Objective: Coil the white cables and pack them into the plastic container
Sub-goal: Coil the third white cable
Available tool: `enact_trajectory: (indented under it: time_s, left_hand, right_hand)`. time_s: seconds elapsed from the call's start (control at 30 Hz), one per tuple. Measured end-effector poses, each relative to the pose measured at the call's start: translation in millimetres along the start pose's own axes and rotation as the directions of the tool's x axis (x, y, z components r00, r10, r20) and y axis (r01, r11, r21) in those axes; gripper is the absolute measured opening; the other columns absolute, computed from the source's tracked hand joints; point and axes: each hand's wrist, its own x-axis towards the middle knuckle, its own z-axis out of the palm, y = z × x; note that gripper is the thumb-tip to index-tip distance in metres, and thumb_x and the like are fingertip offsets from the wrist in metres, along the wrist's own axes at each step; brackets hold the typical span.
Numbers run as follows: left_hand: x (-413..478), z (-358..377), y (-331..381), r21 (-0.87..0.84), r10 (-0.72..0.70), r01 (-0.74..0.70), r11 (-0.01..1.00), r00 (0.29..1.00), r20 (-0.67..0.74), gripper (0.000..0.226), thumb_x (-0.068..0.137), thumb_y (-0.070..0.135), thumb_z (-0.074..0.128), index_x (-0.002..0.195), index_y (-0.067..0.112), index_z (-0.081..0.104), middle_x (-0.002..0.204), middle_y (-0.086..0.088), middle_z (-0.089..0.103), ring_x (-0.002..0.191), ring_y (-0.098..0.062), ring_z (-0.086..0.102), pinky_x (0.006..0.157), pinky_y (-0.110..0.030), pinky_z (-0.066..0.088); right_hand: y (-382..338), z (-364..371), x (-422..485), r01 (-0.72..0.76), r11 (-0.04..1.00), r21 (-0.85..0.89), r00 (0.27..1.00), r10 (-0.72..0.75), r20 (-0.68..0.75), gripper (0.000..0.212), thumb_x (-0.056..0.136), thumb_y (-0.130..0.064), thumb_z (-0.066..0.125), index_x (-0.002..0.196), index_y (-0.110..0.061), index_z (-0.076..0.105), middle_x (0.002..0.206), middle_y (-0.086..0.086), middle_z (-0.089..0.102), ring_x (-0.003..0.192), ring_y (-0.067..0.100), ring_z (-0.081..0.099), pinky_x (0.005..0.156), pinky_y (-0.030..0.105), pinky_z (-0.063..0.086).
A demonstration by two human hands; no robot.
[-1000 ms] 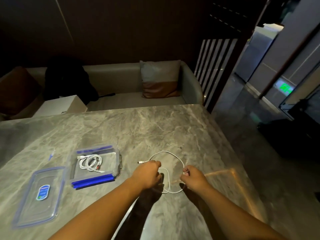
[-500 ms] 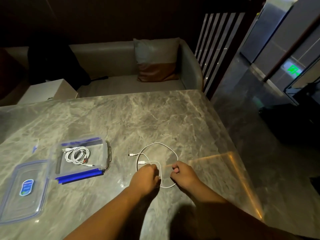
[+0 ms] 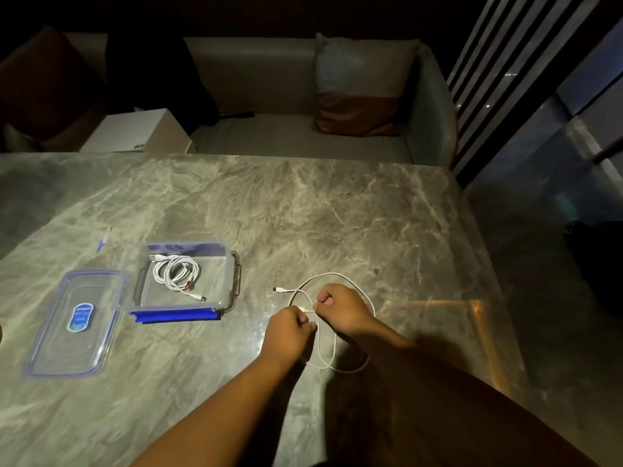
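Observation:
A white cable [image 3: 332, 357] lies looped on the marble table between my hands. My left hand [image 3: 290, 333] pinches it near one plug, and my right hand [image 3: 342, 306] grips it just beside, knuckles almost touching. One loop arcs past my right hand, another trails toward me, and a free plug end [image 3: 278, 289] sticks out to the left. The clear plastic container [image 3: 232, 264] with blue clips stands open to the left, holding a coiled white cable [image 3: 175, 273].
The container's clear lid [image 3: 72, 323] with a blue label lies flat left of it. The marble table [image 3: 337, 214] ends at right, with dark floor beyond. Behind it stand a sofa with a cushion [image 3: 357, 85] and a white box [image 3: 135, 131].
My hands have drawn close together over the cable, and a second loop now trails toward me. The camera has tipped further down.

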Motion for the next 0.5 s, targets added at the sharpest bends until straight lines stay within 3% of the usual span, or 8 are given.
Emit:
enact_trajectory:
  time_s: [0.07, 0.13, 0.27, 0.37, 0.5]
  left_hand:
    - [2, 4, 0, -0.028, -0.052, 0.052, 0.998, 0.999, 0.005, 0.016, 0.084, 0.023, 0.071, 0.073, 0.015, 0.062, 0.071, 0.002, 0.065, 0.073, -0.017, 0.063, 0.058, -0.019, 0.041]
    - [4, 8, 1, -0.053, -0.096, 0.096, 0.994, 0.995, 0.011, 0.019, 0.083, 0.024, 0.073, 0.071, 0.014, 0.062, 0.071, -0.001, 0.067, 0.073, -0.019, 0.065, 0.064, -0.026, 0.047]
    - [7, 18, 3, -0.053, -0.151, 0.153, 0.987, 0.988, 0.034, 0.023, 0.08, 0.03, 0.072, 0.068, 0.015, 0.06, 0.067, 0.001, 0.066, 0.069, -0.018, 0.065, 0.06, -0.027, 0.047]
    - [6, 24, 3, 0.007, -0.12, 0.12, 0.993, 0.992, 0.029, 0.025, 0.081, 0.033, 0.069, 0.065, 0.019, 0.055, 0.067, 0.004, 0.062, 0.071, -0.02, 0.063, 0.059, -0.027, 0.042]
    - [1, 25, 3, 0.204, -0.037, 0.027, 0.979, 0.998, 0.045, 0.019, 0.087, 0.031, 0.061, 0.081, 0.013, 0.062, 0.081, -0.003, 0.067, 0.078, -0.024, 0.063, 0.064, -0.031, 0.047]
  right_hand:
    - [-5, 2, 10, 0.0, 1.0, -0.001, 1.0, 0.0, 0.016, 0.01, 0.083, -0.027, 0.07, 0.084, -0.019, 0.066, 0.075, -0.007, 0.062, 0.072, 0.016, 0.06, 0.063, 0.025, 0.044]
    - [-9, 5, 18, -0.008, 1.0, -0.012, 1.0, 0.008, 0.029, 0.014, 0.082, -0.028, 0.071, 0.076, -0.021, 0.06, 0.072, -0.005, 0.062, 0.069, 0.019, 0.061, 0.065, 0.029, 0.047]
    - [-14, 9, 28, 0.0, 0.995, -0.096, 0.999, 0.004, 0.045, 0.021, 0.08, -0.032, 0.072, 0.073, -0.022, 0.055, 0.085, 0.004, 0.069, 0.085, 0.023, 0.065, 0.069, 0.031, 0.046]
    - [-13, 13, 31, -0.007, 0.987, -0.159, 0.997, 0.02, 0.076, 0.018, 0.08, -0.032, 0.071, 0.079, -0.02, 0.057, 0.095, 0.005, 0.069, 0.092, 0.024, 0.065, 0.074, 0.033, 0.048]
    - [-7, 18, 32, 0.005, 0.965, -0.261, 0.993, 0.026, 0.115, 0.024, 0.085, -0.03, 0.068, 0.1, -0.013, 0.063, 0.11, 0.008, 0.068, 0.105, 0.028, 0.064, 0.084, 0.034, 0.05]
